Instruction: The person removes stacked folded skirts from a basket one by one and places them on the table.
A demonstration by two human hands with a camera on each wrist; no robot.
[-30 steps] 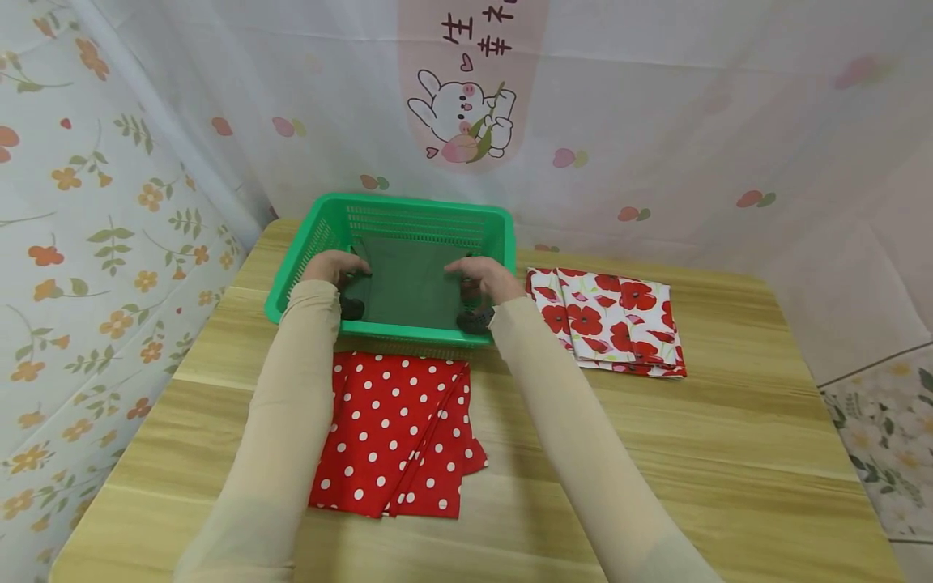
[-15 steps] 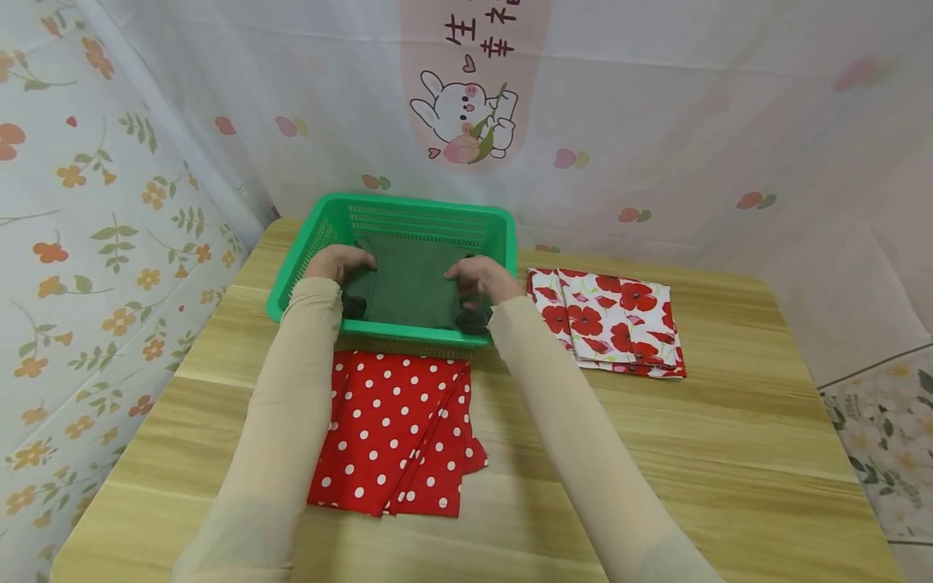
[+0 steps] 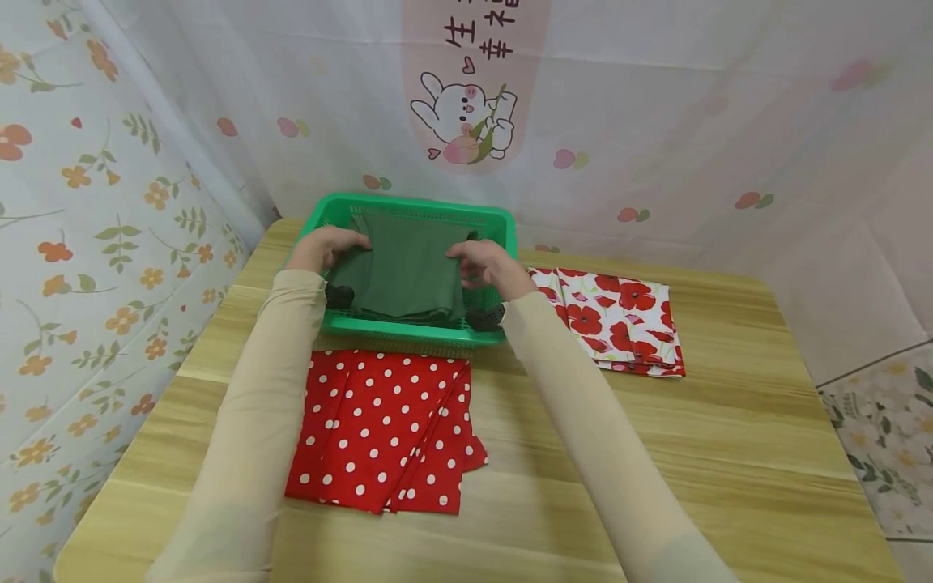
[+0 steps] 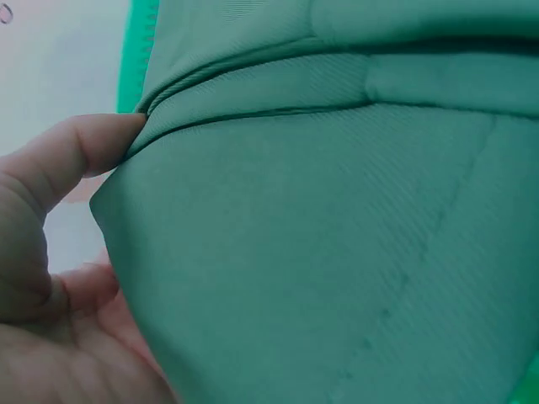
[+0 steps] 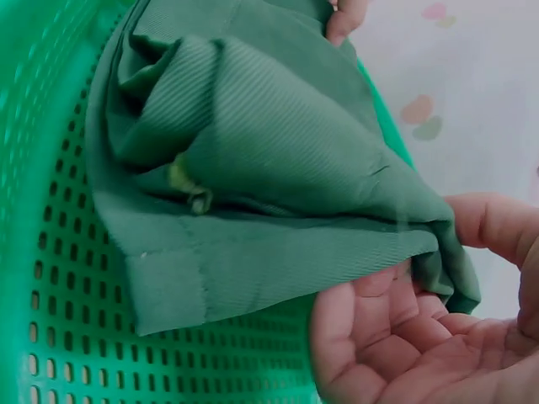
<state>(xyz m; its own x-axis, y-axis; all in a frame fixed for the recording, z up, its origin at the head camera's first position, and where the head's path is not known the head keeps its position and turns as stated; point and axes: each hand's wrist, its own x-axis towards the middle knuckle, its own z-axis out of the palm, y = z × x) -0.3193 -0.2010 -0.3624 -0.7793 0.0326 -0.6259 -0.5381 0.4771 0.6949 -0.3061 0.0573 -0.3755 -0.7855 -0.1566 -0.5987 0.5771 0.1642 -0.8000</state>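
A folded green cloth (image 3: 411,271) is in the green plastic basket (image 3: 397,330), its layers loose along the edges. My left hand (image 3: 324,247) pinches its left edge; the left wrist view shows the thumb on top of the folds and the fingers underneath the cloth (image 4: 278,227). At the opposite side, my right hand (image 3: 492,263) grips the right edge, thumb above and curled fingers (image 5: 396,328) below in the right wrist view. There, part of the slotted basket floor (image 5: 101,362) shows beneath the cloth.
A red polka-dot cloth (image 3: 394,429) lies folded on the wooden table (image 3: 700,453) in front of the basket. To the right lies a folded white cloth with red poppies (image 3: 612,324). A printed curtain (image 3: 656,121) hangs right behind the basket.
Both hands have risen slightly and moved away from the front rim, bringing the green cloth up between them. More of the cloth's front folds show now. The other cloths stay put.
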